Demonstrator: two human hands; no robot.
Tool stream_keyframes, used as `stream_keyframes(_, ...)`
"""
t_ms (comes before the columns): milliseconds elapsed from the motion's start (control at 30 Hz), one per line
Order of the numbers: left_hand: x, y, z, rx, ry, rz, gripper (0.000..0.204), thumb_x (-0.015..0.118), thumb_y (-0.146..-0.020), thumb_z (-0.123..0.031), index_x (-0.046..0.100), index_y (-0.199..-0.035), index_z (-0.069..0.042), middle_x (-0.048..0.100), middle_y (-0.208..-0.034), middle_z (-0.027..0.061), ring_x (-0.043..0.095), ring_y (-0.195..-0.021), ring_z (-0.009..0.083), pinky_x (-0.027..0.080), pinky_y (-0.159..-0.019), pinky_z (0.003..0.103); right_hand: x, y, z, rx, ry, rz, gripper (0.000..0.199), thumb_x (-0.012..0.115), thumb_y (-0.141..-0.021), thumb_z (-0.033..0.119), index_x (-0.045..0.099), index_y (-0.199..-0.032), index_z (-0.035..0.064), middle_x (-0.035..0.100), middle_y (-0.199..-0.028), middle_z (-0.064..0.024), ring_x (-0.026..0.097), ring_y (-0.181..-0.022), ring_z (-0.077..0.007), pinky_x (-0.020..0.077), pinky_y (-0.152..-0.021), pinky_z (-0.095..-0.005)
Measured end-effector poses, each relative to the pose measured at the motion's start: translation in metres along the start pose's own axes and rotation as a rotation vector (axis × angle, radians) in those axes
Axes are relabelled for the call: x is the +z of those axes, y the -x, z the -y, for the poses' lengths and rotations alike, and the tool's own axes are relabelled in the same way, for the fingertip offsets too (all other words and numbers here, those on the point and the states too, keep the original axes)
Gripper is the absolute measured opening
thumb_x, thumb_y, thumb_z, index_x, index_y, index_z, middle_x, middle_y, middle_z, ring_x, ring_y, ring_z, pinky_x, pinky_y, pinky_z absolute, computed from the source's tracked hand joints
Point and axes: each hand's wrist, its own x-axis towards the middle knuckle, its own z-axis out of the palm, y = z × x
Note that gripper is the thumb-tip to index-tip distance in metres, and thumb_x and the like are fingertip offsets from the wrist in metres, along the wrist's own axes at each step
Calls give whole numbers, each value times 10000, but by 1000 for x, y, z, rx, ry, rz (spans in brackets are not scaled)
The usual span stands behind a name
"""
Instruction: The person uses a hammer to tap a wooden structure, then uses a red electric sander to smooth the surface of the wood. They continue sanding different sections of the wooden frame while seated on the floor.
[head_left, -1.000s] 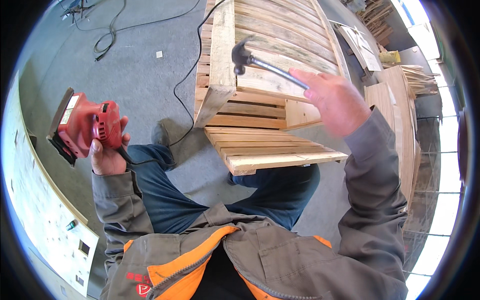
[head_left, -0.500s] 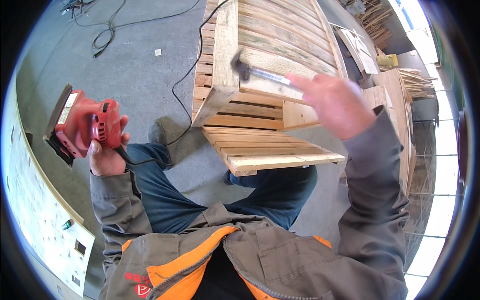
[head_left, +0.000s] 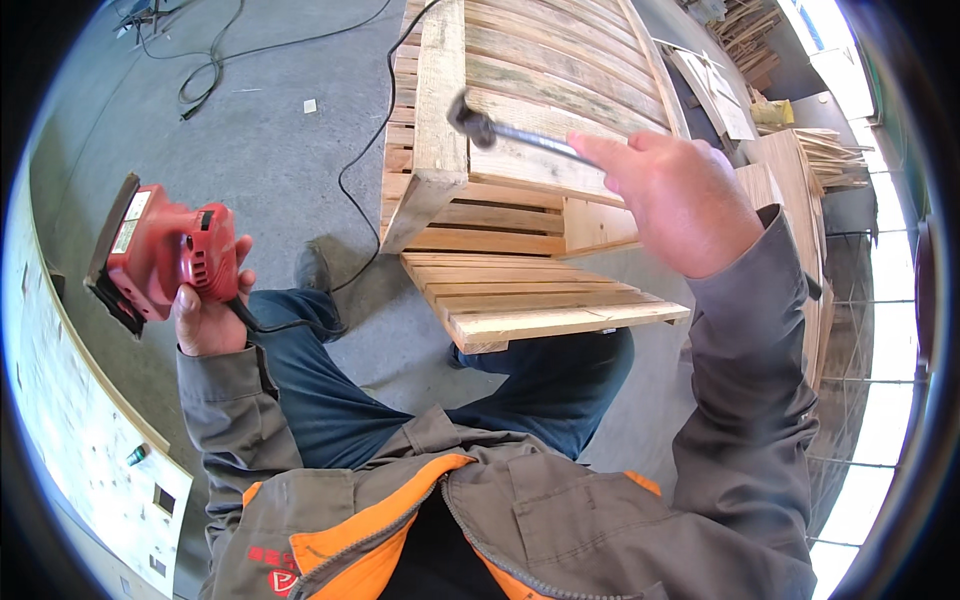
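my right hand (head_left: 680,200) is raised over the wooden pallet (head_left: 520,170), its fingers (head_left: 610,150) wrapped tight around the handle of a hammer (head_left: 510,130). the dark hammer head points left and sits just above the thick upright board at the pallet's near corner; i cannot tell whether it touches the wood. the metal shaft runs from the head back into my fist.

my left hand (head_left: 205,310) is held out to the side, well apart from the pallet, fingers curled shut around the grip of a red electric sander (head_left: 160,255). the sander's flat pad faces left and away from me. its black cord (head_left: 350,170) trails from the tool across the grey concrete floor (head_left: 250,130) and up past the pallet's left edge.

the pallet rests tilted in front of my knees, its slats running across. stacks of light boards (head_left: 800,160) lie beyond it on the right.
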Motion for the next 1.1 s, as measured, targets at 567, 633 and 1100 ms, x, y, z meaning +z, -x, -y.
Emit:
stream_keyframes(567,-2,1,-1,7,-35,-12,1070,963,-762,-461,399,-1641,-232,623,-1519,105,725,-1201,364,653,-778,402,10,5,9,-18,-42,65,483,717,-945,27,703,-1403,180,697,-897,-162,710,-795,-362,583,-709,-439)
stream_keyframes(633,-3,2,-2,0,-41,-1,1066,963,-763,-452,399,-1640,-230,626,-1515,103,725,-1202,365,654,-780,405,7,2,2,-14,-16,18,479,707,-950,32,703,-1404,185,692,-887,-158,706,-779,-362,582,-697,-441)
stream_keyframes(1100,9,-1,0,29,-101,-29,1109,968,-719,-511,414,-1623,-182,670,-1439,92,752,-1141,331,658,-748,368,4,3,-6,45,-80,22,472,734,-944,43,698,-1405,139,707,-867,-166,712,-762,-348,576,-682,-444)
